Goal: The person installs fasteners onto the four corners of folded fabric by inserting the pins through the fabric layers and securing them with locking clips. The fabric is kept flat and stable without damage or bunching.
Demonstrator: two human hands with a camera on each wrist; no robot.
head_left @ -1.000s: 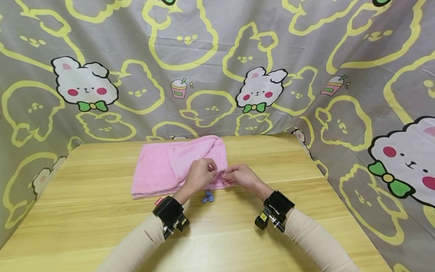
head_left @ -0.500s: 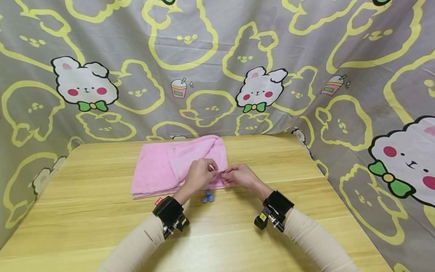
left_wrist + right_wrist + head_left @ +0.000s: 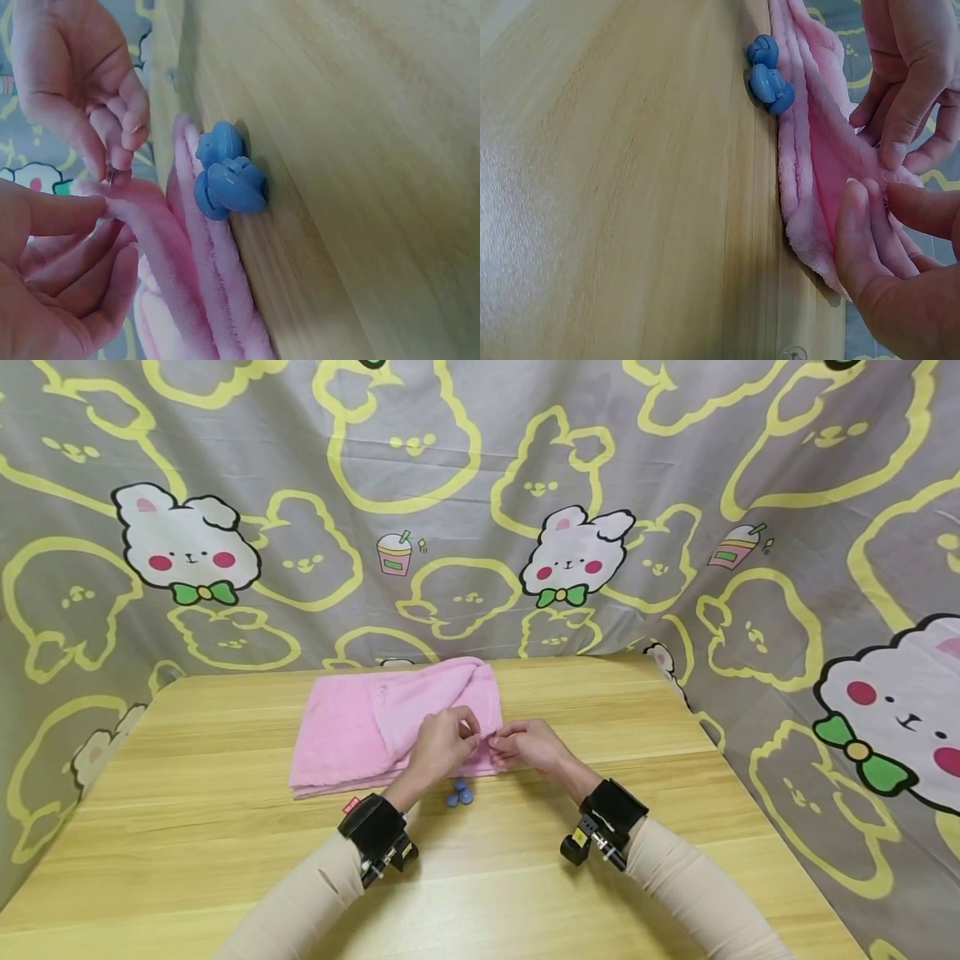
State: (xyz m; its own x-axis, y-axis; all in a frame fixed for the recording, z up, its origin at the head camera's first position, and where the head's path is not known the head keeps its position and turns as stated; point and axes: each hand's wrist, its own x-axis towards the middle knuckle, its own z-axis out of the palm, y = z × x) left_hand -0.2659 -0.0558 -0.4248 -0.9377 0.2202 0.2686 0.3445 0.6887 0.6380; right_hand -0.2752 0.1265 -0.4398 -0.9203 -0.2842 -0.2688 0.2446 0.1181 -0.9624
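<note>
A folded pink fleece blanket (image 3: pixel 345 727) lies on the table, its right edge raised between the two hands. My left hand (image 3: pixel 444 743) pinches that edge between thumb and finger, as the left wrist view shows. Facing it, my right hand (image 3: pixel 534 747) pinches a small, thin, metallic pin-like piece (image 3: pixel 111 177) against the raised edge; fingers hide most of it. Three rounded blue plastic pieces (image 3: pixel 236 184), resembling clip caps, sit clustered on the table against the blanket's front edge.
The wooden table (image 3: pixel 480 885) reaches back to a grey curtain (image 3: pixel 450 468) printed with rabbits, which also closes off both sides. A small clear round piece (image 3: pixel 794 352) shows on the table at the bottom of the right wrist view.
Both hands stay nearly in place at the blanket's edge, with only slight finger movement. The blanket and the blue pieces have not moved.
</note>
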